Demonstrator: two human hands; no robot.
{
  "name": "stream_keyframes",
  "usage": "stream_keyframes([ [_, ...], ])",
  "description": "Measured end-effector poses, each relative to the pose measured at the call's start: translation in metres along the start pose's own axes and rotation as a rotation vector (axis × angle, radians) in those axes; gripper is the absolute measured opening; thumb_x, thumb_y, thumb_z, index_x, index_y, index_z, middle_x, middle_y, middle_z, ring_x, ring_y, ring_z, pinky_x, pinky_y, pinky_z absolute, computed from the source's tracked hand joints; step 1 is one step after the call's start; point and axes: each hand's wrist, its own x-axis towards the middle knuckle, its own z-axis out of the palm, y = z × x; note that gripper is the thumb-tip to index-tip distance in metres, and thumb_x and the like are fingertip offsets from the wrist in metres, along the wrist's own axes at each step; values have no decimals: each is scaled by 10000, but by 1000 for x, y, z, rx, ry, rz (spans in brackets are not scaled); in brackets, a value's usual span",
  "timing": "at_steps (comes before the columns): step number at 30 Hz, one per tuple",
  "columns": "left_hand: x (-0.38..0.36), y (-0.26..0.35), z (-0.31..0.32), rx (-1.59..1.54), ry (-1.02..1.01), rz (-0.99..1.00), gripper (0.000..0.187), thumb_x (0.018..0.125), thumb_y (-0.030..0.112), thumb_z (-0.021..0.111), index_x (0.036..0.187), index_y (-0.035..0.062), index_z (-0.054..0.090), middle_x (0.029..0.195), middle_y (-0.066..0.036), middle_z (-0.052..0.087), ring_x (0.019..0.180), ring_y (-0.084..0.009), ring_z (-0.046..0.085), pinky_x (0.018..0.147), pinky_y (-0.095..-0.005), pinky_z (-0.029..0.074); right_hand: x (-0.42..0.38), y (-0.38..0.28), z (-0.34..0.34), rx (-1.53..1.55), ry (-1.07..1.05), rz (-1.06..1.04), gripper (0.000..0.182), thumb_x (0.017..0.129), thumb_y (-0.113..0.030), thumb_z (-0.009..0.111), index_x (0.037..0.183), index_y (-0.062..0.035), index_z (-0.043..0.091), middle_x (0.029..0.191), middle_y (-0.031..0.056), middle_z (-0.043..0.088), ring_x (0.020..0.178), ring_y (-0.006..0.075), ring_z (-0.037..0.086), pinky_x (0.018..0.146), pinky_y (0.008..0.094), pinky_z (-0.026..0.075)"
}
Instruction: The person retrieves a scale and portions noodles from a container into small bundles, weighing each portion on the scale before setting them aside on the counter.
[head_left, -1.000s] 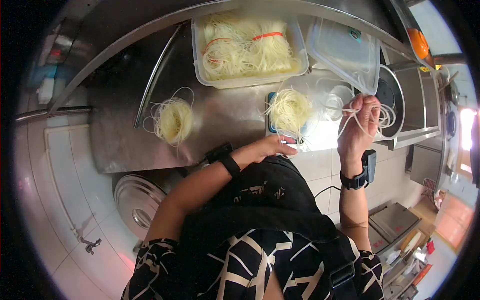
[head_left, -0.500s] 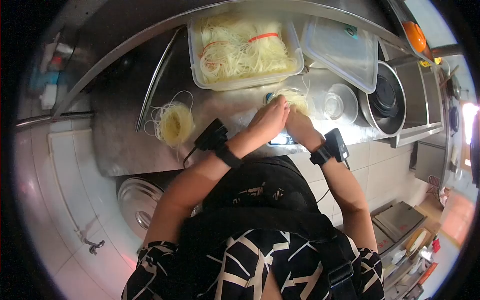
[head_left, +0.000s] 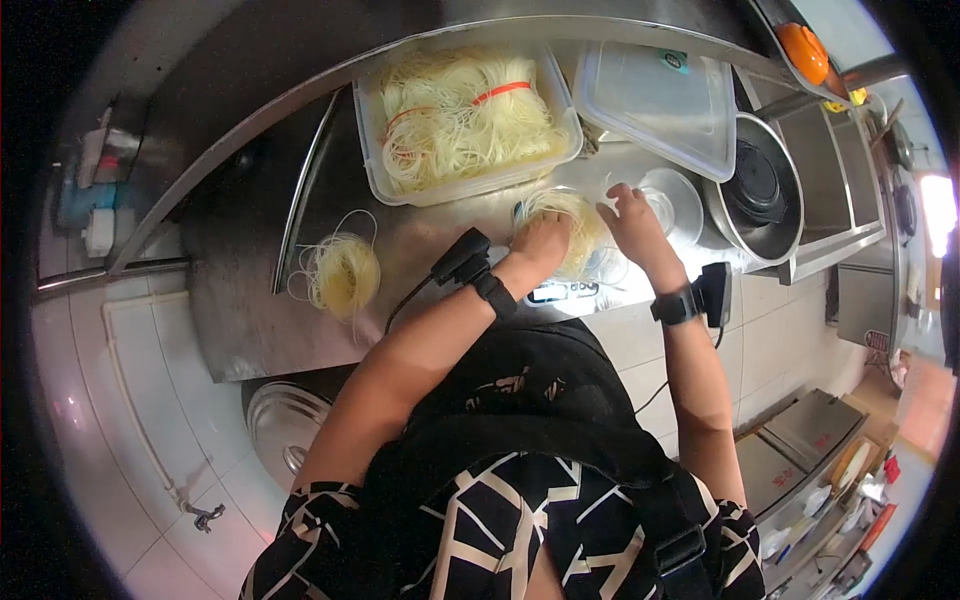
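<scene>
My left hand (head_left: 542, 243) is closed at the near left side of a heap of pale noodles (head_left: 578, 232), its fingertips hidden among the strands. To the right of the heap my right hand (head_left: 637, 228) is raised, with its fingers apart and nothing between them. The heap sits over a scale, whose lit display (head_left: 562, 292) shows just below it. A second bundle of noodles (head_left: 343, 275) fills a round container at the left. Behind my hands is a clear plastic bin (head_left: 470, 188) of noodles, some tied with red bands.
A clear lid (head_left: 655, 105) leans at the back right. Beside my right hand stands an empty clear tub (head_left: 675, 205), then a metal bowl (head_left: 797, 205) holding something black. A metal shelf edge (head_left: 400, 50) crosses above the steel table (head_left: 240, 330).
My hands have separated. The right one has moved right and opened, while the left has shifted slightly left and down onto the noodles. The view has tilted a little.
</scene>
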Motion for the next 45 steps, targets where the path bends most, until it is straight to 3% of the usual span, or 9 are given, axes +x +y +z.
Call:
stream_keyframes([
  [2,0,-2,2,15,17,25,189,812,103,424,930,6,536,910,-200,565,824,-327,585,698,-412,486,12,-4,10,27,-164,339,262,793,-115,598,1009,10,517,883,194,586,799,290,592,739,337,469],
  [8,6,2,-24,-45,-171,-55,242,826,104,388,964,-10,549,970,-205,565,899,-320,576,743,-417,473,19,-2,32,701,229,62,114,803,-35,564,905,15,553,831,99,617,757,150,584,727,259,458],
  [14,4,-8,-33,-206,-326,-99,241,810,39,404,991,-34,544,1028,-232,546,953,-349,551,783,-398,456,-7,-16,33,440,-17,-86,137,755,43,581,879,-9,556,804,72,553,769,169,571,683,274,461],
  [22,-18,-4,-86,-307,125,99,160,742,-28,492,899,-28,459,930,-187,490,915,-359,501,766,-416,435,-9,-3,61,-10,-129,-262,126,759,-64,499,830,25,554,845,204,566,839,363,531,736,408,439],
  [29,-14,-16,-70,-226,51,97,218,707,-43,508,919,4,488,954,-168,482,927,-360,495,801,-415,421,-5,-21,15,84,-129,-311,267,679,44,467,928,50,562,891,220,561,914,355,529,812,396,430],
  [34,-25,-25,-94,-498,80,160,339,652,-47,557,983,-5,498,1004,-182,490,976,-349,491,860,-372,405,13,-11,-11,190,-68,-232,339,667,73,463,985,9,564,998,189,541,932,359,524,822,371,435],
  [39,-47,-29,-93,-586,163,-5,321,686,-2,587,993,-9,491,986,-171,517,929,-313,534,824,-351,429,34,16,4,240,-6,-157,243,761,-28,531,1002,1,542,943,193,565,840,333,567,745,358,459],
  [41,-60,-37,-78,-556,243,-151,298,778,62,579,1053,28,467,967,-94,547,909,-202,540,776,-314,451,45,18,9,132,-133,110,228,837,-122,552,1026,4,533,868,137,610,844,225,594,740,289,465],
  [45,-96,-42,-44,-613,200,-339,313,806,123,592,1068,29,449,985,-88,544,908,-172,534,772,-293,449,61,27,26,304,-249,100,241,831,-126,582,1001,34,522,833,91,598,831,152,580,733,262,462],
])
